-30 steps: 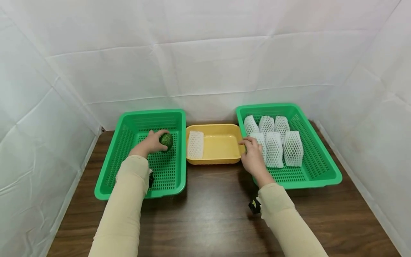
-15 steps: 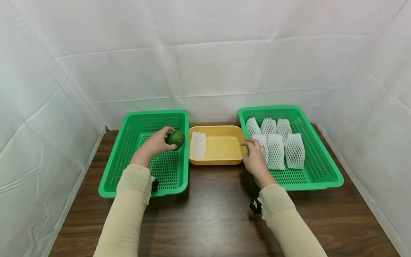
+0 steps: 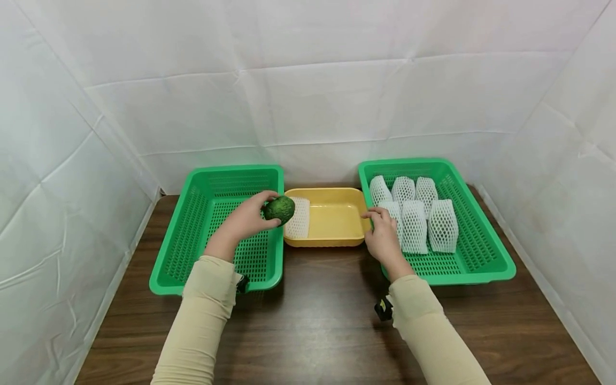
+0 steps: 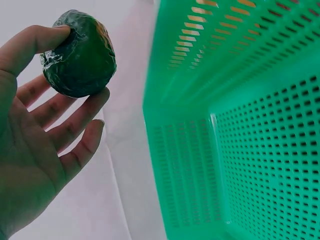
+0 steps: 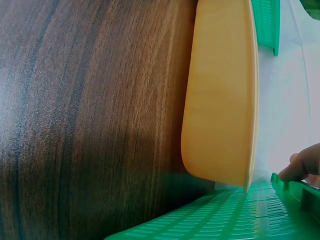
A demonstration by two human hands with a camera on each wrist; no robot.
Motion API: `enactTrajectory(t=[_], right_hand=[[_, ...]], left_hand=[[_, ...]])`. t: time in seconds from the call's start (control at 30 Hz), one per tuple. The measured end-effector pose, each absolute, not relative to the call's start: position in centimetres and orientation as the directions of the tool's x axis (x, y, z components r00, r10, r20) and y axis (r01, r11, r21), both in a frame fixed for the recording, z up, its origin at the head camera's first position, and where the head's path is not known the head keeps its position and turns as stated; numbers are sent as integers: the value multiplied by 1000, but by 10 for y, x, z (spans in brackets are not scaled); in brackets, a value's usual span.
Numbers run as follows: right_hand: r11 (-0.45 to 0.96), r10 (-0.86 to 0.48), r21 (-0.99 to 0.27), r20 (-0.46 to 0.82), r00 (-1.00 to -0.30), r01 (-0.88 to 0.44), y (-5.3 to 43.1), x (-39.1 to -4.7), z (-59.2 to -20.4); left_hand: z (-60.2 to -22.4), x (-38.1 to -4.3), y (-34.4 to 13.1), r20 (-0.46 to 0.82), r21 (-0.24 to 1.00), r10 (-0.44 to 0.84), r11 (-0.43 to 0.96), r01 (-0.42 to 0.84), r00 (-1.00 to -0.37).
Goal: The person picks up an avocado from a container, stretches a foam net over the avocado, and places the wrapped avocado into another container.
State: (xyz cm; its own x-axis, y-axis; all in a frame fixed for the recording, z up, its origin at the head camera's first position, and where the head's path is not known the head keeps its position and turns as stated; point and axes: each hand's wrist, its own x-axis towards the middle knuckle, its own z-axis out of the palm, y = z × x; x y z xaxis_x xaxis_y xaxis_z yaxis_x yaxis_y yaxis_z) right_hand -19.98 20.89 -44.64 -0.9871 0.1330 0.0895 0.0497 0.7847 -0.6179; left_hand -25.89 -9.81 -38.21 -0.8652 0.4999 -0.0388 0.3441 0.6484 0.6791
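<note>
A dark green, bumpy avocado [image 3: 282, 210] is pinched between the thumb and fingers of my left hand [image 3: 247, 217]. It hangs over the right rim of the left green basket [image 3: 166, 251], overlapping the yellow tray in the head view. Against its skin, the left wrist view shows my thumb pressing the near side of the avocado [image 4: 82, 60]. A flattened white foam net [image 3: 301, 222] lies at the left end of the yellow tray [image 3: 334, 219]. My right hand [image 3: 383, 240] rests at the left rim of the right green basket [image 3: 491, 267], fingers loosely bent with nothing held.
In the right basket sit several pieces wrapped in white foam nets [image 3: 413, 227], in two rows. All three containers stand side by side on a dark wood table [image 3: 313, 310]. White sheets [image 3: 313, 101] close off the back and both sides.
My left hand has lifted the avocado from inside the left basket and carried it right to the edge of the yellow tray. My right hand stays in place.
</note>
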Motion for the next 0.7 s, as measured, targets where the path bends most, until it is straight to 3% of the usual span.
enactTrajectory(t=[0.3,0.7], right_hand=[[788,138,-614,91,-986,54,207,-199,-446],[787,134,-616,99,-986,45,205,-200,-447]], left_hand=[[-375,-252,-77,-34,674,540,634,379,-841],[-371,-242,-56,75,652,629,556,516,-774]])
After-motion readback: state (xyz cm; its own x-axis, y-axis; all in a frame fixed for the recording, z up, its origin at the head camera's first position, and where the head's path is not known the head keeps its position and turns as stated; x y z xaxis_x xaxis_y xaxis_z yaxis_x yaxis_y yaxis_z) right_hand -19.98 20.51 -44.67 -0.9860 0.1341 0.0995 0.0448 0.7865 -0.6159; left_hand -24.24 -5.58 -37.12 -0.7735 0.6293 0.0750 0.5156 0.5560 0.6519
